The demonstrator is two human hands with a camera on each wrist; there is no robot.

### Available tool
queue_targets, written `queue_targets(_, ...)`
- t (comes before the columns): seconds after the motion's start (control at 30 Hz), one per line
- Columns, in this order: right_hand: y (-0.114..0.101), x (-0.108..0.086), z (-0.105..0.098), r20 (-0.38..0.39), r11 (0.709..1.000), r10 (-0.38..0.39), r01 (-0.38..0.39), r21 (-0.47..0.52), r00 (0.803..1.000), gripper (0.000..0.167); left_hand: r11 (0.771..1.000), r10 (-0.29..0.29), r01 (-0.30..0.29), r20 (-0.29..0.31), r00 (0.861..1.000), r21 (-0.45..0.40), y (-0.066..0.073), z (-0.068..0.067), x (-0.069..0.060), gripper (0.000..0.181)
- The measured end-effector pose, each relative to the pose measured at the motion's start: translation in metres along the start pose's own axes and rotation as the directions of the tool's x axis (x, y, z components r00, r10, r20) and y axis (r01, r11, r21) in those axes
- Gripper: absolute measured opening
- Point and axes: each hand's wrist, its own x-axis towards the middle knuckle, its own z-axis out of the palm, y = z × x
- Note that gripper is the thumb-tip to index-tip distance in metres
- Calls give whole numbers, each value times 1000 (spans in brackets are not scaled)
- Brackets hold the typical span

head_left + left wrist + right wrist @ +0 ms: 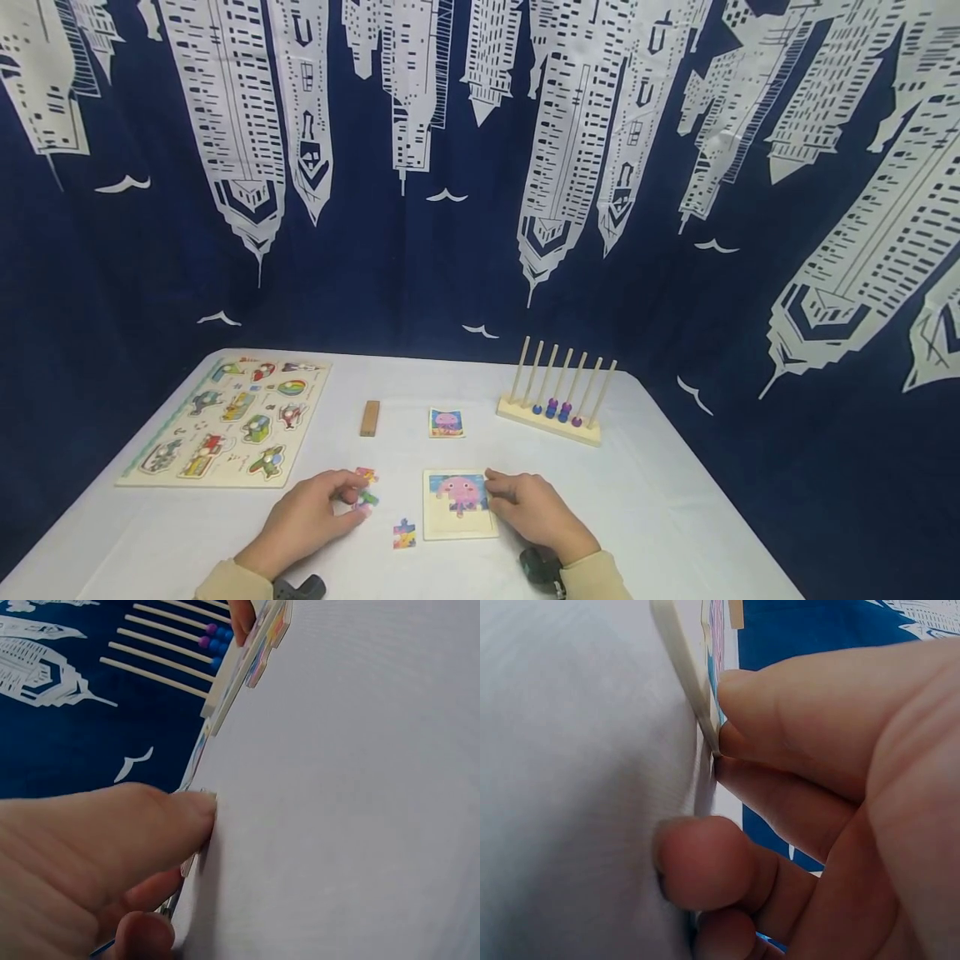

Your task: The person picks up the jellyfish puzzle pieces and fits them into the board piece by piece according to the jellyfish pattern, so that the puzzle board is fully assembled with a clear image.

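Note:
A square wooden puzzle board (459,527) lies flat in the head view, its upper part filled with a pink cartoon picture, its lower part bare. My right hand (536,512) holds the board's right edge; the right wrist view has the thumb and fingers (780,727) at the board's edge (681,667). Left of the board, my left hand (303,517) has thumb and fingers around a green-and-pink puzzle piece (367,499), partly hidden. In the left wrist view the thumb of my left hand (112,855) covers most of it. A loose piece (404,535) lies between hand and board.
Another piece (366,473) lies just beyond my left fingers. Farther back are a wooden block (370,418), a small picture card (447,423) and a peg rack (551,421) with beads. A large picture-puzzle board (176,433) lies at left. A dark patterned curtain (405,275) hangs behind the table.

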Motion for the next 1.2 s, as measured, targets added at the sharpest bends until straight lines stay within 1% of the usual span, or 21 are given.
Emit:
queue_targets(0.07, 0, 0, 0, 1, 1000, 3, -3, -1, 1000, 33, 1000, 3, -3, 12, 1000, 2, 0, -1, -1, 31)
queue_targets(0.27, -1, -1, 0, -3, 1000, 3, -3, 0, 1000, 33, 1000, -24, 23, 39, 999, 13, 2, 0, -1, 26)
queue_targets(0.43, -1, -1, 0, -4, 1000, -8, 8, 9, 1000, 33, 999, -15, 13, 53, 998, 44, 0, 0, -2, 18)
queue_targets(0.53, -2, -1, 0, -6, 1000, -7, 7, 7, 1000, 33, 999, -15, 13, 60, 998, 46, -1, 0, -2, 19)
queue_targets(0.67, -2, -1, 0, -7, 1000, -6, 6, 6, 1000, 32, 999, -23, 21, 69, 997, 32, -1, -2, -2, 24)
queue_targets(0.8, -1, -1, 0, -4, 1000, -9, 9, 9, 1000, 32, 1000, -30, 30, 58, 998, -5, -1, -2, -1, 28)
queue_targets(0.87, -1, -1, 0, -6, 1000, -9, 9, 8, 1000, 32, 999, -34, 35, 47, 998, -25, -1, -2, 0, 27)
queue_targets(0.97, 0, -1, 1, -8, 1000, -9, 9, 8, 1000, 32, 996, -47, 50, 46, 998, -69, -3, -4, 1, 23)
queue_targets(1.07, 0, 0, 1, -9, 1000, -16, 16, 5, 1000, 32, 991, -51, 60, 73, 996, -123, -4, -7, 2, 19)
queue_targets(1.2, 2, 0, 1, -10, 1000, -20, 20, -1, 1000, 33, 972, -13, 45, 138, 990, -232, -7, -11, 3, 15)
